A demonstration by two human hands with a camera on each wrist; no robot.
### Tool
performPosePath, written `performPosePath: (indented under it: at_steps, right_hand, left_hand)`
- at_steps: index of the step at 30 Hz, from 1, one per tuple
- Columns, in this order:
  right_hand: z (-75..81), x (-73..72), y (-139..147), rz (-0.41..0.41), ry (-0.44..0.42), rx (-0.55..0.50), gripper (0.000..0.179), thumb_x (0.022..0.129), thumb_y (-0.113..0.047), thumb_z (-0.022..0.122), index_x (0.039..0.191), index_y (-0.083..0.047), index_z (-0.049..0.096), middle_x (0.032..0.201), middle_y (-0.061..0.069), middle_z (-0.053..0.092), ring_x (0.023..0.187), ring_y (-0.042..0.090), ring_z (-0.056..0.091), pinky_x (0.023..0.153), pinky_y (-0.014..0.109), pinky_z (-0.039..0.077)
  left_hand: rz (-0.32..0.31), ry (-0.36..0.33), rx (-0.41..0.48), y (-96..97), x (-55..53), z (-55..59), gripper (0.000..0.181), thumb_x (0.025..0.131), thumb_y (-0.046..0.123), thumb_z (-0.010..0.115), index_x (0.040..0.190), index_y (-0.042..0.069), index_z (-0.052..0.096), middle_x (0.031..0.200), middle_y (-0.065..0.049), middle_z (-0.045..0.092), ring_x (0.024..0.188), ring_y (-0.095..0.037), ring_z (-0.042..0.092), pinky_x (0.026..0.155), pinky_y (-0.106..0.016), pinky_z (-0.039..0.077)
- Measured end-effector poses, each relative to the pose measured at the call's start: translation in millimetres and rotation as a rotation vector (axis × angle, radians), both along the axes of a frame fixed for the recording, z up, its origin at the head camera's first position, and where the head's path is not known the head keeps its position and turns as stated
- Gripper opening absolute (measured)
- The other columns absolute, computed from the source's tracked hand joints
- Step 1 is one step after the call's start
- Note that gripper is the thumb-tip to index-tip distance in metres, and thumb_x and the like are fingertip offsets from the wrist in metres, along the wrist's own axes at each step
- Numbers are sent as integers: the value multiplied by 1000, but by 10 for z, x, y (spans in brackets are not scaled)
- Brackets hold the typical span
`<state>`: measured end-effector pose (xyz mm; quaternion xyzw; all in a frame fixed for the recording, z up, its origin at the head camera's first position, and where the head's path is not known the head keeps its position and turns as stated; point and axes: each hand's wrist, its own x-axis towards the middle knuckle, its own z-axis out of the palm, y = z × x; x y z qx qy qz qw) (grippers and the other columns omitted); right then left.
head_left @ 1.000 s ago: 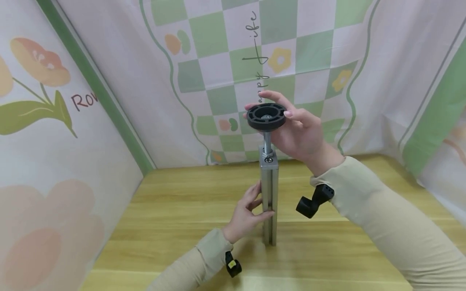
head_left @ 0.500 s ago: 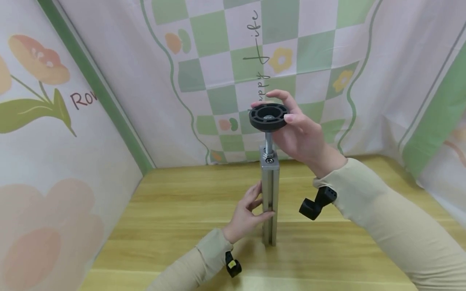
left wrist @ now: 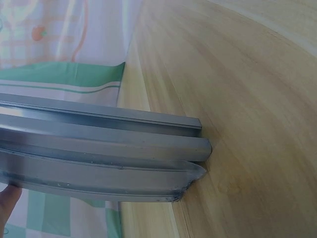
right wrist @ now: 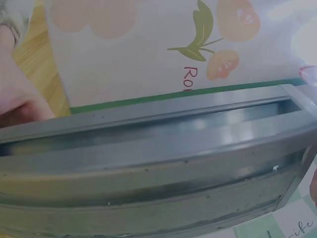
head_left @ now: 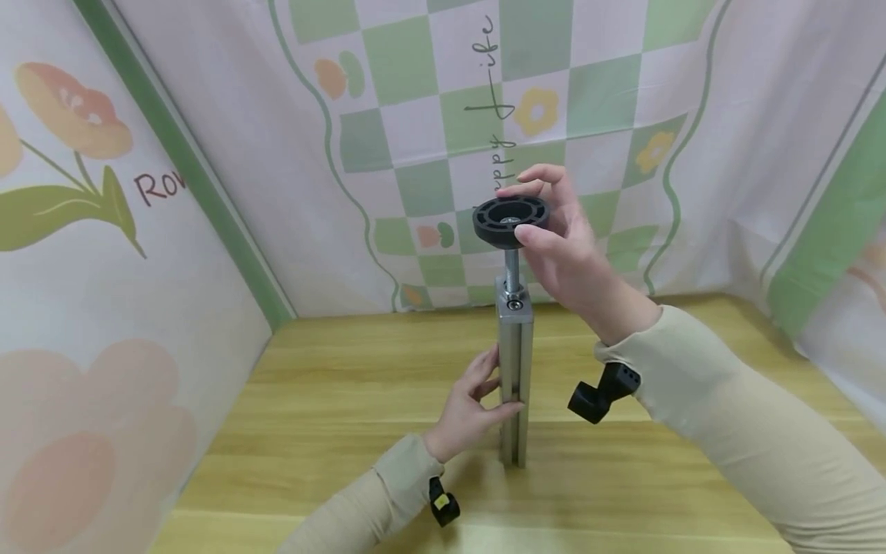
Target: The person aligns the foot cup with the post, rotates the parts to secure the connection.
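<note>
A slotted aluminium profile (head_left: 509, 354) stands upright on the wooden table, its lower end at the tabletop in the left wrist view. My left hand (head_left: 462, 417) grips it around the lower half, thumb across the near face. On top, a metal end plate (head_left: 524, 313) with a screw carries a threaded rod (head_left: 512, 269). The rod ends in a round black levelling foot (head_left: 493, 231), its ribbed underside facing up. With thumb and fingers on opposite sides of the rim, my right hand (head_left: 571, 258) holds the foot. The profile (right wrist: 173, 148) fills much of the right wrist view.
The wood-grain table (head_left: 332, 385) reaches back to a checked green and white cloth (head_left: 408, 138). Printed cloth panels (head_left: 76, 292) enclose the left and right sides. Black camera mounts (head_left: 601, 394) sit on both wrists.
My right thumb has swept left across the front of the foot's rim while the fingers curled back behind it. The left hand keeps its place on the profile.
</note>
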<state>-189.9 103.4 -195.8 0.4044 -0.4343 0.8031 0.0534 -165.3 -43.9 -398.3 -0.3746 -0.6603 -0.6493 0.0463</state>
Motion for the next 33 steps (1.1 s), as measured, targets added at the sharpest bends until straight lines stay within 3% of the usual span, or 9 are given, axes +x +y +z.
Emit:
performPosePath:
  at_steps: [9,14,19,21,23,25,29,30,33]
  right_hand:
    - [39,104,-4,-321,37,121,50,72,11,57,111,-17,45,107,7,50,91,16,60,75,19,54]
    - [29,125,-29,-515,119,156,56,67,16,66,112,-10,44,101,5,52,85,14,58,74,17,52]
    - [11,155,-60,-767,236,235,59,65,11,77,110,-7,45,99,-7,49,93,15,51,77,18,46]
    - [2,165,-64,-819,269,260,59,64,9,79,110,-7,46,101,-11,48,96,14,49,78,18,45]
    - [-8,156,-59,-794,283,241,57,67,0,82,111,-6,46,100,-10,48,93,13,50,77,18,45]
    - [-15,135,-52,-715,263,192,49,74,-7,77,112,-8,46,102,-5,50,94,14,49,79,18,43]
    - [5,53,-20,-374,109,44,35,85,-21,62,113,-9,46,105,8,51,96,16,51,84,21,44]
    - [11,33,-7,-279,61,20,32,85,-17,57,114,-10,46,107,9,51,98,17,53,85,22,45]
    - [19,-23,52,-21,-64,5,31,89,-19,51,118,-11,43,112,10,54,98,19,58,89,26,47]
  left_hand:
    - [18,-31,-33,3,14,50,81,80,-12,67,148,1,23,146,-22,32,131,-34,40,105,-34,42]
    - [13,-36,-37,3,11,46,81,81,-11,66,148,2,23,147,-22,31,131,-35,39,105,-34,42]
    - [5,-36,-26,0,8,30,84,80,-12,66,149,7,22,147,-22,31,133,-28,37,105,-33,42]
    - [2,-36,-20,0,10,28,85,80,-13,66,149,8,22,147,-22,31,133,-25,38,104,-33,42]
    - [0,-36,-16,1,12,26,85,80,-13,66,149,9,22,147,-22,31,132,-23,39,104,-32,43]
    - [-2,-31,-11,2,14,22,87,79,-13,66,150,13,22,147,-22,31,132,-22,40,104,-33,43]
    - [-9,-4,1,7,7,10,91,79,-13,66,149,27,23,146,-24,31,131,-20,40,104,-34,43]
    - [-10,4,5,8,3,7,92,80,-13,66,148,31,24,146,-24,32,131,-19,41,104,-35,44]
    - [-12,27,16,12,-4,2,92,80,-13,66,147,34,25,146,-24,31,130,-18,41,103,-38,45]
